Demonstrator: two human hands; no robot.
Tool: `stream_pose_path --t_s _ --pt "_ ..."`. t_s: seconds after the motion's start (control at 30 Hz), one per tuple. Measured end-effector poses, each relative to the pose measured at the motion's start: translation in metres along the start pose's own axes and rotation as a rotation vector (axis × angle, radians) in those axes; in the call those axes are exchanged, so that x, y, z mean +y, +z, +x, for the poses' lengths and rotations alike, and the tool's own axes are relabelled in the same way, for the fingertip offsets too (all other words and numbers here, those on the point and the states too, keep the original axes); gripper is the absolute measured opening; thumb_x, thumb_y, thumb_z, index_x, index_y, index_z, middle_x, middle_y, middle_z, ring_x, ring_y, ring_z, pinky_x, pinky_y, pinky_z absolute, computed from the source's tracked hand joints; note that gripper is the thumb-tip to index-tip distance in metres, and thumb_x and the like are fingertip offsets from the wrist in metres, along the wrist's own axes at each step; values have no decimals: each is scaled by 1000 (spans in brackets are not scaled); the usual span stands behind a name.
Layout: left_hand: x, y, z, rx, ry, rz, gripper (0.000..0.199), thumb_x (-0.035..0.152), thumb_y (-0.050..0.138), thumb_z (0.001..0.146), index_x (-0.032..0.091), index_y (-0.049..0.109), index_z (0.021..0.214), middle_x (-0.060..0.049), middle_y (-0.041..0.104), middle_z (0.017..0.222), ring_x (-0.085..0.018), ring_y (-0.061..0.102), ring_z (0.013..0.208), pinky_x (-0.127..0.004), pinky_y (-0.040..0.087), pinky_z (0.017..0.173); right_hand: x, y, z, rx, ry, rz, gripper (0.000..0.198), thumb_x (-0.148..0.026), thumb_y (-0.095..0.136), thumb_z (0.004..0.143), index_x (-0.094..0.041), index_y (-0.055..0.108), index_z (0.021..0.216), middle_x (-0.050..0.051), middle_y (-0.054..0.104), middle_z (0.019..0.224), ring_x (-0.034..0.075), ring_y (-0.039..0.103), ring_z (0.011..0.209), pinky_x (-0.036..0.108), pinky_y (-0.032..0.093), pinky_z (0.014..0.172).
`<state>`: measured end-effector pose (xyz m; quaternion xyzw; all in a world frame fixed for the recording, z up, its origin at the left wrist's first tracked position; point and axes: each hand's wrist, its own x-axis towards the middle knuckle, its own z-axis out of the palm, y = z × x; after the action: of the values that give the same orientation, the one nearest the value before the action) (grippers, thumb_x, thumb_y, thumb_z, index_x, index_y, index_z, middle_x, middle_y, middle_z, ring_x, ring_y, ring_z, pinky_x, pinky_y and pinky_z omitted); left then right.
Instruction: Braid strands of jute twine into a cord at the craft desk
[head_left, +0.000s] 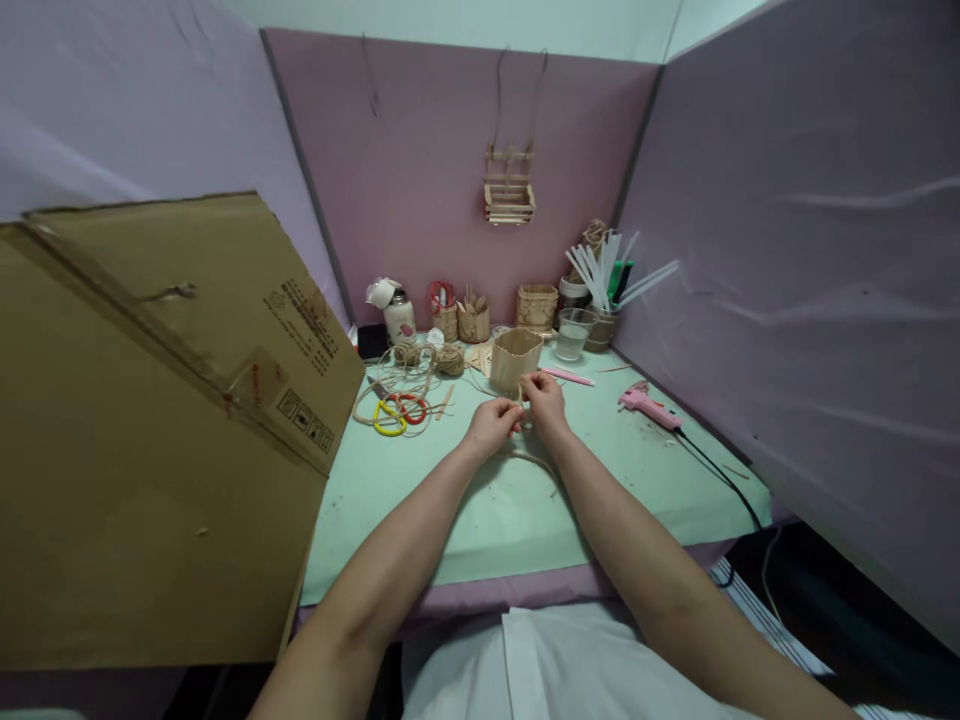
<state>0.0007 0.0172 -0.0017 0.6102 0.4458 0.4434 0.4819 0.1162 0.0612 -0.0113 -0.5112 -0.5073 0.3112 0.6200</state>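
Observation:
My left hand (496,424) and my right hand (544,400) are close together over the table, fingers pinched on a thin piece of twine. A length of the twine (536,460) trails on the cloth below my wrists. Just beyond the hands an upright cup made of wooden craft sticks (516,358) stands on the table. To the left lie scissors (401,412) with red and yellow handles, partly under loose twine loops. A pink glue gun (651,408) rests on the right, its black cord running off the table edge.
A large cardboard sheet (172,430) leans at the left. Along the back are a white jar (400,318), a stick-filled holder (473,318), a wrapped pot (537,308), a cup of liquid (574,335) and glue sticks (600,270). A small wooden swing (510,195) hangs on the wall.

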Motion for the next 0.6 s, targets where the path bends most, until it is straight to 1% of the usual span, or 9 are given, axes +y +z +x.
stream_pose_path --t_s 0.03,0.1,0.2,0.3,0.37,0.43,0.53,0.6 --pt "0 2 0 2 -27 -60 17 28 56 75 14 60 67 1 54 51 -7 42 43 -21 30 47 -2 -2 1 -65 0 58 24 -42 55 70 -20 50 65 -3 47 53 12 43 53 26 37 56" --pt "0 4 0 14 -58 -136 17 29 58 75 13 62 73 1 54 50 -6 42 41 -20 31 46 -4 -5 3 -150 19 163 28 -46 58 70 -20 50 68 -4 45 53 11 42 51 25 37 53" --pt "1 3 0 26 -75 -186 21 30 61 75 11 64 84 2 53 50 -6 42 42 -19 31 46 -6 -7 4 -203 64 275 33 -50 63 66 -20 51 71 -4 48 58 10 45 54 23 38 52" --pt "1 1 0 42 -86 -201 22 28 60 76 11 64 87 3 53 51 -5 42 42 -18 32 45 -7 -7 3 -239 97 317 35 -54 62 67 -20 55 74 -1 55 69 11 50 61 24 42 56" --pt "0 -1 1 60 -98 -221 20 28 60 76 11 64 85 2 54 53 -5 43 42 -18 32 45 -8 -7 2 -281 77 258 37 -56 56 71 -19 57 76 1 58 73 13 53 65 26 44 60" --pt "0 -3 3 79 -107 -255 19 29 60 75 12 63 82 1 56 57 -5 46 45 -17 33 45 -8 -8 2 -330 19 135 38 -55 51 75 -19 59 77 2 60 74 14 54 69 27 45 65" --pt "0 -6 6 119 -125 -316 19 31 60 75 12 61 76 0 56 61 -5 47 47 -16 31 44 -8 -8 -1 -409 -67 -51 33 -49 49 78 -18 60 74 2 61 72 15 54 68 27 43 66" --pt "-1 -9 8 143 -145 -336 18 30 59 76 12 59 74 1 54 59 -4 44 46 -15 29 42 -8 -8 -2 -452 -110 -116 29 -45 50 78 -18 60 73 1 60 70 14 53 67 27 42 66"
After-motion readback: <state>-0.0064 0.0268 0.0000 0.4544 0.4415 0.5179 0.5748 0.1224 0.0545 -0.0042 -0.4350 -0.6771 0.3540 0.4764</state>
